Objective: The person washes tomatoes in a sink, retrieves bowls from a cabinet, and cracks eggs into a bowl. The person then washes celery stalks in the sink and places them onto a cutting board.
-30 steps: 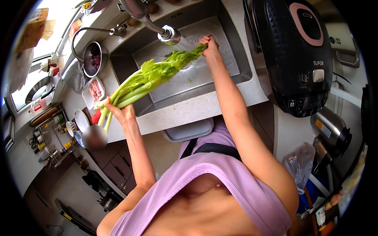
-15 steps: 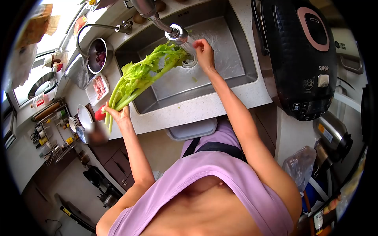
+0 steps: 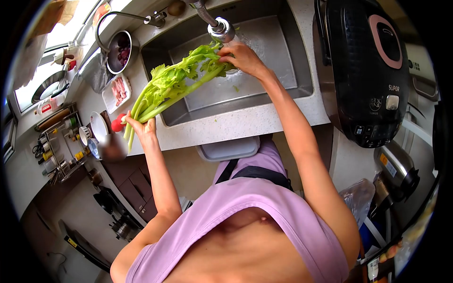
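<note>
A bunch of leafy celery (image 3: 174, 87) slants across the left part of the sink. My left hand (image 3: 145, 129) is closed round the lower stalks above the counter's front edge. At the far end, my right hand (image 3: 243, 59) has its fingers closed on the celery's leafy tips, just under the faucet head (image 3: 221, 29). Water from the faucet falls about that hand, which partly hides the stream. Red round things (image 3: 118, 123) show just beside my left hand; their kind I cannot tell.
The steel sink (image 3: 212, 111) has wet walls and a small green scrap on its floor. Left of it stand a pot (image 3: 132, 47) of dark purple pieces and a white tray (image 3: 109, 101) of sliced meat. A black rice cooker (image 3: 363, 80) stands at the right.
My right hand has moved from beside the water stream onto the celery's leafy tips, closing on them. My left hand keeps its hold. The view has shifted slightly.
</note>
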Tool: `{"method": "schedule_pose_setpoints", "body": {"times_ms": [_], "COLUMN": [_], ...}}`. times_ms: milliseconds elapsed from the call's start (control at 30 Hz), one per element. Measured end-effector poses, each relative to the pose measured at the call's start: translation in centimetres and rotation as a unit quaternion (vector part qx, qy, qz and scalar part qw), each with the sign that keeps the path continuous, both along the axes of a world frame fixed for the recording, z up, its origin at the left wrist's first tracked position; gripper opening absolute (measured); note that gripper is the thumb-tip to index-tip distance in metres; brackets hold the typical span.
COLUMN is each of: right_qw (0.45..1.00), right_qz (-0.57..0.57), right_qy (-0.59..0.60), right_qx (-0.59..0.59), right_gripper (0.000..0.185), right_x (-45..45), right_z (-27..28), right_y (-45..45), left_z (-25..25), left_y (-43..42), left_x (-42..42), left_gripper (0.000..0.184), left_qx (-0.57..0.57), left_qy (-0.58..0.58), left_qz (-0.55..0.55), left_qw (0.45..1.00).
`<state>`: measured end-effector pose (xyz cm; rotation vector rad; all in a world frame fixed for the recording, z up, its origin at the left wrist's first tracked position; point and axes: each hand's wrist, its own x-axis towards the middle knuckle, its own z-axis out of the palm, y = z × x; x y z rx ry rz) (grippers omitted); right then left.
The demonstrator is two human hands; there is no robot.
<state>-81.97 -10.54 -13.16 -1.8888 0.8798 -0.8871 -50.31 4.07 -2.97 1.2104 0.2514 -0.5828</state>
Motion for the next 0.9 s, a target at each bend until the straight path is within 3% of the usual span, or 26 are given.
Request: {"method": "schedule_pose_setpoints", "body": {"times_ms": [67, 267, 333, 500, 600, 667, 700, 767, 900], "right_qw": [1.0, 0.989, 0.917, 0.879, 0.908, 0.98, 0.98, 0.997, 0.999], "right_qz": [0.013, 0.025, 0.1, 0.168, 0.162, 0.102, 0.103, 0.046, 0.013], "right_qy": [-0.019, -0.021, -0.098, -0.082, -0.035, -0.027, -0.028, -0.041, -0.029], "right_qx": [-0.014, 0.144, 0.375, 0.439, 0.385, 0.168, 0.168, 0.04, -0.026], "right_gripper": [0.018, 0.024, 0.037, 0.046, 0.037, 0.027, 0.027, 0.027, 0.029], "right_x": [-0.4, -0.6, -1.2, -2.3, -1.3, -0.4, 0.0, 0.8, 1.9], "right_z": [0.1, -0.9, -1.3, -0.9, -1.3, -1.5, -1.5, -1.5, -0.9], "right_y": [0.3, 0.3, -0.3, -1.1, -0.9, -0.3, -0.4, -0.6, -0.7], "left_z": [-0.1, -0.8, -1.8, -1.9, -1.7, -1.4, -1.2, -1.0, -0.9], "left_y": [0.5, 0.4, 0.3, 0.2, 0.3, 0.0, -0.1, -0.1, 0.0], "left_x": [0.6, 1.6, 2.5, 2.8, 2.6, 2.2, 2.0, 1.8, 1.6], "left_gripper": [0.035, 0.028, 0.03, 0.031, 0.034, 0.036, 0.038, 0.038, 0.038], "left_qx": [-0.001, -0.047, -0.036, -0.03, -0.028, -0.024, -0.018, -0.011, -0.012], "left_qy": [0.004, 0.052, 0.047, 0.064, 0.07, 0.081, 0.092, 0.092, 0.088], "left_qz": [0.001, -0.019, -0.025, -0.039, -0.045, -0.042, -0.039, -0.041, -0.028], "left_qw": [1.0, 0.997, 0.998, 0.997, 0.996, 0.996, 0.995, 0.995, 0.996]}}
